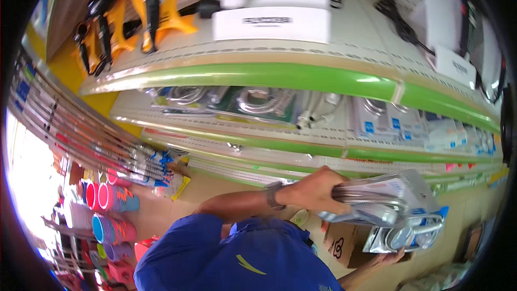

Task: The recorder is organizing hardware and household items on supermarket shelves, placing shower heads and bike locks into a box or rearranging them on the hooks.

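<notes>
My left hand point(317, 191), with a dark watch on its wrist, grips several clear plastic blister packs point(375, 198) by their near edge. Coiled metal hoses, apparently shower hoses, show through the plastic. Below and to the right, my right hand point(391, 256) holds another blister pack point(416, 232) from underneath, its fingers at the lower edge. That pack has a blue card and a round chrome part like a shower head. The two lots overlap in view; whether they touch, I cannot tell. An open cardboard box point(338, 244) stands below them, partly hidden.
Packed hoses point(262, 101) and blister packs point(387, 119) lie on the shelf point(331, 119) under a green-edged upper shelf point(262, 74). Yellow-and-black tools point(149, 8) and white display boards point(270, 24) stand above. Poles point(89, 129) and stacked buckets point(115, 196) are at left.
</notes>
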`<state>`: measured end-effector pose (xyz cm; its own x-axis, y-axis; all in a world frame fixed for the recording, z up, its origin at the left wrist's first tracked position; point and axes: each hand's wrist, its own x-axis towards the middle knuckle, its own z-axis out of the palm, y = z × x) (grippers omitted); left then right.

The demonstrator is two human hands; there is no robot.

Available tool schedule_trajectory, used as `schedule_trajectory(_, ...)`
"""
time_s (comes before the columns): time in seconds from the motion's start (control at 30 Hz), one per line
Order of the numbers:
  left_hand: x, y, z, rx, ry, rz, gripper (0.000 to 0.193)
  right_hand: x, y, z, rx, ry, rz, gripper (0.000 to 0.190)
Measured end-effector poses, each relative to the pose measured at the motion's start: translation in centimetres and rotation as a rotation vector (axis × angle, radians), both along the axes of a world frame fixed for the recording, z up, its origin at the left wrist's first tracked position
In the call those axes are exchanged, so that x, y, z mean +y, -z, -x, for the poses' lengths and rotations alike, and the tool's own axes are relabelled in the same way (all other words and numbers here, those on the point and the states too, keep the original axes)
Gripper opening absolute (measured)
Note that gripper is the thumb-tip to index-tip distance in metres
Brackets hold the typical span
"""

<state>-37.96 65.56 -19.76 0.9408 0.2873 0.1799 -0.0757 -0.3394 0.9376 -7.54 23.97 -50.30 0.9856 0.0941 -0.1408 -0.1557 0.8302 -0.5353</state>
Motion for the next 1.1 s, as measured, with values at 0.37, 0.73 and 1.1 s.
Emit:
schedule_trajectory(0.37,8.6,1.8,36.2,0.021,-0.53,-0.343,0.043,18.3,-2.1,5.6,-0.189,-0.413,-0.003,0.071)
schedule_trajectory(0.73,12.4,4.2,61.4,-0.046,-1.399,0.228,0.029,32.0,-6.7,18.6,-0.277,-0.745,0.074,0.073)
schedule_trajectory(1.1,17.9,2.2,73.3,-0.308,-1.74,0.405,0.036,43.0,-7.0,24.0,-0.297,-1.103,-0.007,0.076)
